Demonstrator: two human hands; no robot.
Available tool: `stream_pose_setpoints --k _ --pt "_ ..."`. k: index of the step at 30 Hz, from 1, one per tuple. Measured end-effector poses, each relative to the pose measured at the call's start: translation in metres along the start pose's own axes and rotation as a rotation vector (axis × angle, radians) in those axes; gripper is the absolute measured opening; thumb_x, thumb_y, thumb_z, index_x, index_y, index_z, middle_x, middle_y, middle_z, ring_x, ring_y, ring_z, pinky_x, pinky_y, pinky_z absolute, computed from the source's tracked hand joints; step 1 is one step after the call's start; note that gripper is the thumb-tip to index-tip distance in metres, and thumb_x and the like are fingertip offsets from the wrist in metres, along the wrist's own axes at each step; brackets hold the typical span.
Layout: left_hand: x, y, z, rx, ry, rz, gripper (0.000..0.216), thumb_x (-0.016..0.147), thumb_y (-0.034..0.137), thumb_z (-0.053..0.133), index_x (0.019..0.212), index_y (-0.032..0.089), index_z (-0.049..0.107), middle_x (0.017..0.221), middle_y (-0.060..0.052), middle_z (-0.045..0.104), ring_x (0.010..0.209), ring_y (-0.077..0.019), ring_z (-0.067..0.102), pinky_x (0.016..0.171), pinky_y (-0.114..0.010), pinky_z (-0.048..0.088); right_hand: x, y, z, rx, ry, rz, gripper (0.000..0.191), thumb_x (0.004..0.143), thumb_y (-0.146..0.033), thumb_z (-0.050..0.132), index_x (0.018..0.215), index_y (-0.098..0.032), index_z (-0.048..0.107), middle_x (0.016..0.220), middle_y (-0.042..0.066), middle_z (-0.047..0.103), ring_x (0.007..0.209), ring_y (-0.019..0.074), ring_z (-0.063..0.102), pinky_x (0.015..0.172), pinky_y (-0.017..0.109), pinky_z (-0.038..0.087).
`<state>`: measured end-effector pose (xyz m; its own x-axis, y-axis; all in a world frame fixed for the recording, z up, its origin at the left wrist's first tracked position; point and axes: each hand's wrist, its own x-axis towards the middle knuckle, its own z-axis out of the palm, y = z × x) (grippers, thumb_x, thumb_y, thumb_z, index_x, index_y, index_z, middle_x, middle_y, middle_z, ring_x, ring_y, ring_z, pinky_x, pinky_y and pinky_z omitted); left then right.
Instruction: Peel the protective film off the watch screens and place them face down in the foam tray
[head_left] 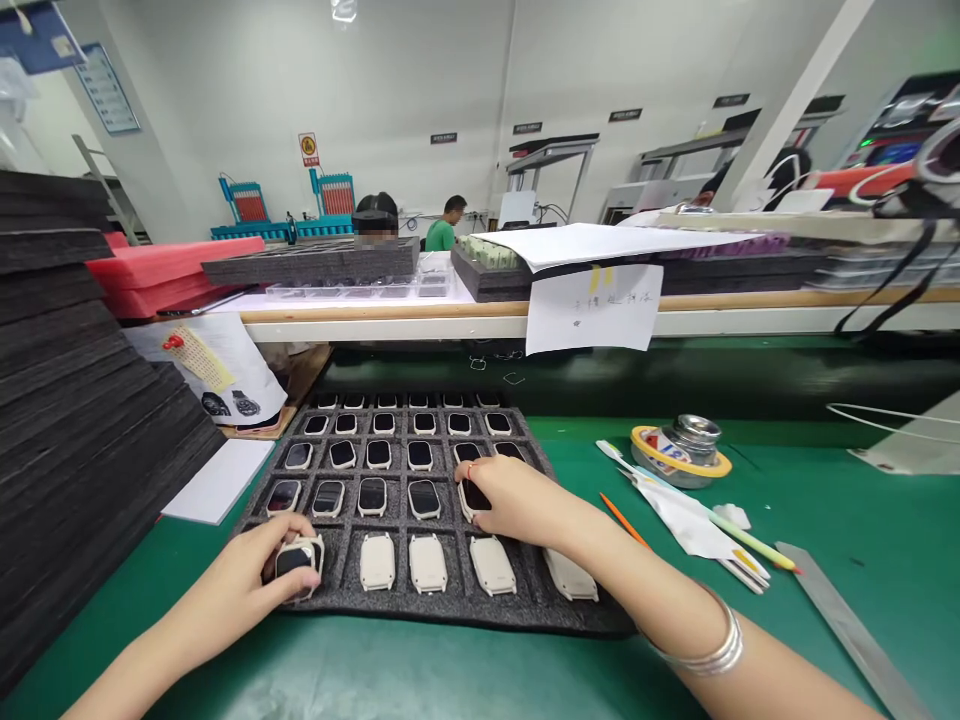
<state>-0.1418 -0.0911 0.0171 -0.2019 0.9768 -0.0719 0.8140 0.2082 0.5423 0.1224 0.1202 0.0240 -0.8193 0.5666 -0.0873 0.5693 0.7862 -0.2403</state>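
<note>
A black foam tray [480, 612] divided into compartments lies on the green bench. Rows of smartwatch cases [424, 499] with dark screens facing up fill its rear part. In the front row, several cream watch cases [428, 564] show plain, pale faces. At the tray's front left corner, my left hand [251, 572] is closed around a watch case [295, 562] with its dark screen up. My right hand [517, 497] reaches over the tray's right side, its fingers gripping the edges of another watch case [472, 496] and partly covering it. Its forearm hides some right-hand compartments.
Stacked black foam trays [67, 430] rise at the left, beside a white pad [219, 482]. On the right lie a tape roll on a metal dispenser [682, 452], pens, white cloth [679, 515] and a steel ruler [851, 625]. A shelf [420, 325] spans behind; people sit beyond.
</note>
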Motion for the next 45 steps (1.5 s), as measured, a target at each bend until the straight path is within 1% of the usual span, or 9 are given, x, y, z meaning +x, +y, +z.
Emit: stream_pose_setpoints --k 5,9,14,18,21,26,33,40,45 --pt "0.003 0.011 0.0 -0.131 0.03 0.07 0.019 0.085 0.041 0.067 0.087 0.023 0.063 0.09 -0.003 0.066 0.089 -0.0259 0.061 0.079 -0.03 0.042 -0.006 0.004 0.004 0.022 0.045 0.029 0.044 0.075 -0.014 0.066 0.12 -0.017 0.066 0.109 0.013 0.073 0.106 0.0308 0.068 0.082 0.031 0.051" --pt "0.011 0.046 0.011 -0.547 0.117 0.082 0.025 0.089 0.044 0.065 0.092 0.022 0.055 0.114 -0.008 0.068 0.085 -0.0217 0.066 0.084 -0.033 0.047 -0.007 0.006 0.007 0.038 0.062 0.036 0.046 0.075 -0.014 0.066 0.121 -0.018 0.065 0.109 0.013 0.073 0.106 0.0319 0.069 0.082 0.032 0.051" --pt "0.034 0.104 0.03 -1.171 -0.02 0.082 0.048 0.067 0.041 0.089 0.077 0.019 0.047 0.082 -0.008 0.073 0.047 -0.0064 0.045 0.044 -0.016 0.033 -0.007 0.005 0.012 0.053 0.076 0.056 0.05 0.075 -0.013 0.065 0.125 -0.015 0.063 0.104 0.014 0.074 0.101 0.0334 0.07 0.081 0.035 0.052" --pt "0.049 0.122 0.049 -1.677 -0.25 -0.233 0.041 0.063 0.041 0.086 0.077 0.015 0.058 0.053 0.001 0.058 0.034 -0.0037 0.035 0.039 -0.017 0.038 -0.008 0.008 0.015 0.078 0.092 0.057 0.049 0.076 -0.017 0.066 0.125 -0.017 0.063 0.108 0.012 0.073 0.103 0.0316 0.069 0.083 0.035 0.051" --pt "0.049 0.116 0.063 -1.703 -0.199 -0.391 0.029 0.067 0.028 0.083 0.079 0.013 0.061 0.057 -0.001 0.059 0.06 -0.0165 0.065 0.062 -0.025 0.058 -0.007 0.01 0.014 0.09 0.105 0.056 0.046 0.075 -0.019 0.067 0.122 -0.017 0.064 0.104 0.011 0.074 0.1 0.0303 0.07 0.082 0.033 0.051" --pt "0.044 0.1 0.074 -1.719 -0.113 -0.524 0.018 0.084 0.023 0.077 0.089 0.011 0.064 0.068 -0.003 0.061 0.058 -0.0099 0.062 0.056 -0.016 0.055 -0.016 0.0 0.0 0.091 0.152 0.06 0.041 0.074 -0.017 0.067 0.115 -0.016 0.066 0.101 0.011 0.074 0.095 0.0314 0.071 0.078 0.036 0.054" --pt "0.041 0.096 0.085 -1.737 -0.128 -0.349 0.033 0.079 0.036 0.083 0.094 0.011 0.067 0.088 -0.01 0.068 0.081 -0.0207 0.069 0.08 -0.035 0.061 -0.046 -0.04 -0.004 0.337 0.458 -0.217 0.051 0.071 -0.014 0.072 0.12 -0.023 0.061 0.114 0.003 0.072 0.101 0.0229 0.07 0.089 0.033 0.057" --pt "0.038 0.101 0.085 -1.733 -0.303 -0.219 0.049 0.079 0.054 0.078 0.099 0.01 0.068 0.096 -0.015 0.069 0.084 -0.0245 0.07 0.071 -0.029 0.056 -0.043 -0.052 0.023 0.406 0.332 -0.25 0.075 0.072 -0.007 0.072 0.142 -0.022 0.048 0.119 0.007 0.071 0.089 0.0206 0.072 0.076 0.032 0.061" --pt "0.033 0.104 0.08 -1.669 -0.288 -0.172 0.045 0.079 0.058 0.076 0.102 0.019 0.068 0.09 -0.005 0.067 0.084 -0.0171 0.065 0.073 -0.024 0.053 -0.036 -0.047 0.039 0.448 0.373 -0.314 0.083 0.073 -0.01 0.078 0.146 -0.024 0.041 0.137 0.008 0.061 0.12 0.0242 0.062 0.104 0.039 0.052"
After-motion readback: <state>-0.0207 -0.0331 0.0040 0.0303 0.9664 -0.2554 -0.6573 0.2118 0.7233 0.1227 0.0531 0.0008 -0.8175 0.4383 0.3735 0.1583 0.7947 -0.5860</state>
